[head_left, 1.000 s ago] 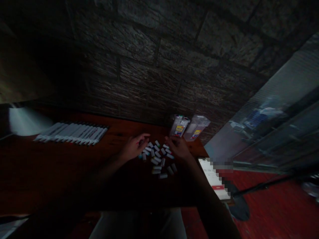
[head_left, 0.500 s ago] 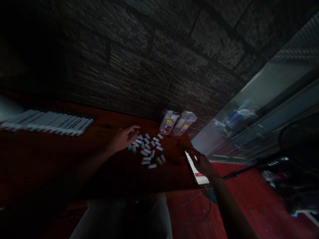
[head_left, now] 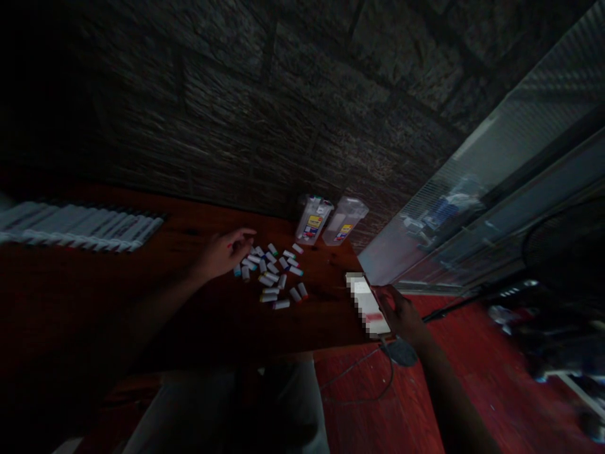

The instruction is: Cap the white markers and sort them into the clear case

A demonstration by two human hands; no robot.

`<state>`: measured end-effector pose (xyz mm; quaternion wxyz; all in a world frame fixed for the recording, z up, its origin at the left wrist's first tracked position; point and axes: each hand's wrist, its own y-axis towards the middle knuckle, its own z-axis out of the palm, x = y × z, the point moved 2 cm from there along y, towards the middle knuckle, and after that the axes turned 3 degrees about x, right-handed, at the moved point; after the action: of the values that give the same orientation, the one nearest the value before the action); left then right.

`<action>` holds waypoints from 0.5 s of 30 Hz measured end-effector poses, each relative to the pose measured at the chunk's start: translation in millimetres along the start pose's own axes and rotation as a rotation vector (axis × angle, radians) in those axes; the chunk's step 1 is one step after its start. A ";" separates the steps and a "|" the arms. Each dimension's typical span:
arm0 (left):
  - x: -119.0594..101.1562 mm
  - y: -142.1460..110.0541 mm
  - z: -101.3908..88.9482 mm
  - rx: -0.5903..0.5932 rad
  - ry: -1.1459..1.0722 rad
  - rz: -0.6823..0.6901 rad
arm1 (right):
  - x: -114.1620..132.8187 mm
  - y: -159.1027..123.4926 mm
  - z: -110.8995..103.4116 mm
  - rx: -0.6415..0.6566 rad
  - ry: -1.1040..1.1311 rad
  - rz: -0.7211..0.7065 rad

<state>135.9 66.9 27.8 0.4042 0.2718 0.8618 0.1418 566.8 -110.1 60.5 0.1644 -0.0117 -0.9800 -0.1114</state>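
My left hand (head_left: 224,253) hovers at the left edge of a loose pile of short white caps (head_left: 268,276) with coloured ends. Its fingers are loosely bent and apart, and I see nothing in them. At the table's right edge lies a lit phone (head_left: 368,306), a cable running from its near end. My right hand (head_left: 401,315) is beside the phone's right edge, fingers curved and apart with nothing visible in them. Whether its fingertips touch the phone I cannot tell in this dim light.
A row of white markers (head_left: 89,226) lies at the left of the wooden table (head_left: 198,325). Two clear plastic boxes (head_left: 314,221) with yellow labels stand by the stone wall (head_left: 236,126). A ribbed translucent panel (head_left: 439,202) rises at the right, above a red floor (head_left: 359,407).
My right hand has moved from over the phone to its right side, uncovering the screen. My left hand stays beside the caps. The whole view has shifted slightly.
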 end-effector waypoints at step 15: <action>3.3 1.5 -0.6 0.013 0.000 -0.017 | -5.2 14.2 19.1 -0.083 0.025 -0.076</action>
<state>134.2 70.0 26.9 0.4035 0.2669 0.8650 0.1329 566.4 -91.9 44.3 0.1719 0.0200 -0.9721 -0.1582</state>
